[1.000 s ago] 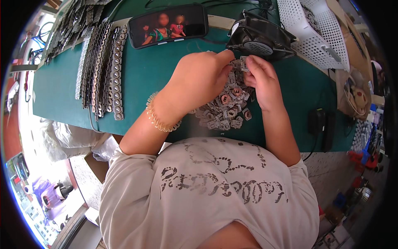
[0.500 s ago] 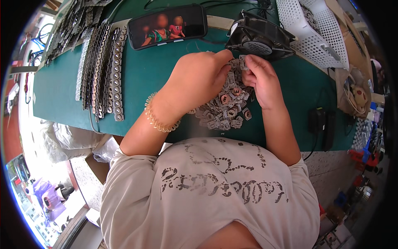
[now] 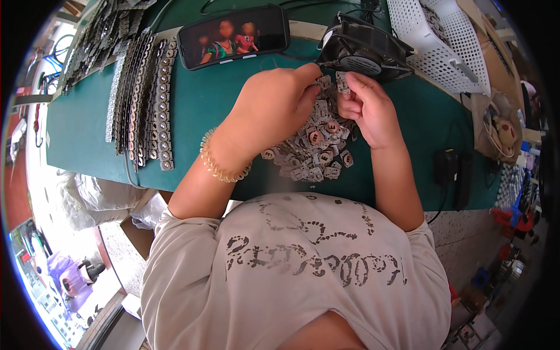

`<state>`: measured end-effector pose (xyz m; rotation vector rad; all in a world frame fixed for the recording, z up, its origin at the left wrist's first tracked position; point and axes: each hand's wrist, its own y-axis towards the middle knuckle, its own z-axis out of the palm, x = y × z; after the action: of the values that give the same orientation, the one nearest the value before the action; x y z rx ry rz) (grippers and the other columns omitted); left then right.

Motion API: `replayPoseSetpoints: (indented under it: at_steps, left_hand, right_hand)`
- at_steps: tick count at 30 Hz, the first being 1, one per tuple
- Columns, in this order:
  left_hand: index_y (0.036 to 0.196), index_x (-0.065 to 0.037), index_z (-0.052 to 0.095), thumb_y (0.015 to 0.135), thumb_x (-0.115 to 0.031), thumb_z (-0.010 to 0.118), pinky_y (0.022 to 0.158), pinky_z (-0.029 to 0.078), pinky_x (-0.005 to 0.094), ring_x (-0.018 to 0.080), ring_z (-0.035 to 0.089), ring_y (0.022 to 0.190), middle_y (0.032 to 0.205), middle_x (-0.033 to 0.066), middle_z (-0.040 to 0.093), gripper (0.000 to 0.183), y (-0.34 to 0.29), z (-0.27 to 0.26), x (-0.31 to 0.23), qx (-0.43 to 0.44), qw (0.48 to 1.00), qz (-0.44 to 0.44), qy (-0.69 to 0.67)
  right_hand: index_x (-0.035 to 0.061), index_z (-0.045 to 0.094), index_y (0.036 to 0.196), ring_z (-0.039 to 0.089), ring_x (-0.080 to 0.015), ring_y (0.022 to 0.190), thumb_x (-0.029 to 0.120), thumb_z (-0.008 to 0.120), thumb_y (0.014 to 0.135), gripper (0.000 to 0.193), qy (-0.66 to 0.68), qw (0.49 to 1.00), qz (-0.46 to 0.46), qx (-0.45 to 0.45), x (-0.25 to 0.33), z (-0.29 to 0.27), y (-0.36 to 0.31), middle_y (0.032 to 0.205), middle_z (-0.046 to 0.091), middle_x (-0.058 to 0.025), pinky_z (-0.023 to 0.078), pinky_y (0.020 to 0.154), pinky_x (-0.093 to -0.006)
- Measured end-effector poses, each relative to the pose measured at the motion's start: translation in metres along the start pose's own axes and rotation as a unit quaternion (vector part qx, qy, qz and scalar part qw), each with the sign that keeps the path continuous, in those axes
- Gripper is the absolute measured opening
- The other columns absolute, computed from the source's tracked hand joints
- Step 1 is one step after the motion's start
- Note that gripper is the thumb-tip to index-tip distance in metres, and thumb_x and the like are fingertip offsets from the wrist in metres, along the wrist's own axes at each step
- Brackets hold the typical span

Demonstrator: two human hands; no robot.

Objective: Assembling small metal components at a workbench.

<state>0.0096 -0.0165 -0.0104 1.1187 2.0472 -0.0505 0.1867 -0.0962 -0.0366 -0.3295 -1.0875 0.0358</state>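
Between the thumb and fingers of my right hand [image 3: 372,111] is a small flat grey metal link [image 3: 342,82]. My left hand [image 3: 273,102], with a coiled band on its wrist, is closed, thumb against fingers. At its fingertips another grey metal link [image 3: 323,83] shows; it appears pinched there. Under and between both hands spreads a pile of similar small links [image 3: 318,157], some with round copper-coloured faces.
Long linked metal strips [image 3: 140,99] lie at the left. A phone [image 3: 234,38] leans at the back, beside a black box fan [image 3: 366,49]. A white perforated basket [image 3: 443,49] stands at the far right. Black adapters [image 3: 446,166] rest on the green table [image 3: 198,111].
My hands have drawn slightly apart, the left one moving left. The gap between them now shows both links more clearly.
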Motion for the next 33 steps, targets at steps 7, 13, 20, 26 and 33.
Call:
replayPoseSetpoints:
  at_steps: [7,13,20,26,33]
  left_hand:
    - [0.095,-0.003,0.059,0.087,-0.012,0.062,0.049,0.036,0.0391,0.0344,0.047,0.051,0.059,0.0180,0.049,0.013,0.000,-0.001,0.000,-0.001,1.000,0.001,-0.005]
    - [0.096,-0.003,0.059,0.087,-0.011,0.061,0.051,0.038,0.0405,0.0362,0.050,0.055,0.062,0.0187,0.051,0.013,0.000,-0.001,0.002,0.001,1.000,0.002,0.005]
    - [0.095,-0.004,0.058,0.085,-0.011,0.061,0.055,0.041,0.0420,0.0375,0.054,0.062,0.067,0.0178,0.055,0.012,0.000,-0.003,0.000,0.023,0.999,0.023,0.039]
    - [0.095,-0.004,0.058,0.085,-0.010,0.060,0.056,0.041,0.0422,0.0377,0.055,0.064,0.068,0.0173,0.057,0.012,0.001,-0.007,0.004,0.040,0.997,0.055,0.042]
    - [0.098,-0.003,0.059,0.084,-0.011,0.064,0.055,0.042,0.0387,0.0332,0.054,0.060,0.069,0.0165,0.056,0.017,0.001,-0.013,0.001,0.003,0.996,0.006,-0.086]
  right_hand:
    - [0.0099,0.045,0.075,0.027,-0.0057,0.052,0.017,0.049,0.095,0.022,0.056,0.998,0.026,0.032,0.000,-0.008,0.003,0.061,0.031,0.0059,0.022,0.048,-0.0229]
    - [0.0105,0.046,0.074,0.025,-0.0049,0.050,0.017,0.050,0.095,0.023,0.068,0.992,0.047,0.095,-0.002,-0.009,0.004,0.059,0.031,0.0074,0.020,0.047,-0.0229]
    - [0.0107,0.046,0.073,0.024,-0.0044,0.050,0.019,0.050,0.095,0.024,0.055,0.995,0.037,0.073,-0.004,-0.006,0.003,0.058,0.029,0.0080,0.019,0.046,-0.0221]
    - [0.0123,0.044,0.073,0.024,-0.0037,0.052,0.021,0.051,0.095,0.025,0.030,0.999,-0.001,0.021,-0.008,0.003,0.000,0.060,0.027,0.0085,0.020,0.047,-0.0219]
    - [0.0055,0.051,0.082,0.031,-0.0023,0.057,0.017,0.049,0.097,0.019,-0.103,0.993,-0.040,0.052,-0.006,0.006,-0.009,0.065,0.034,0.0081,0.026,0.050,-0.0220]
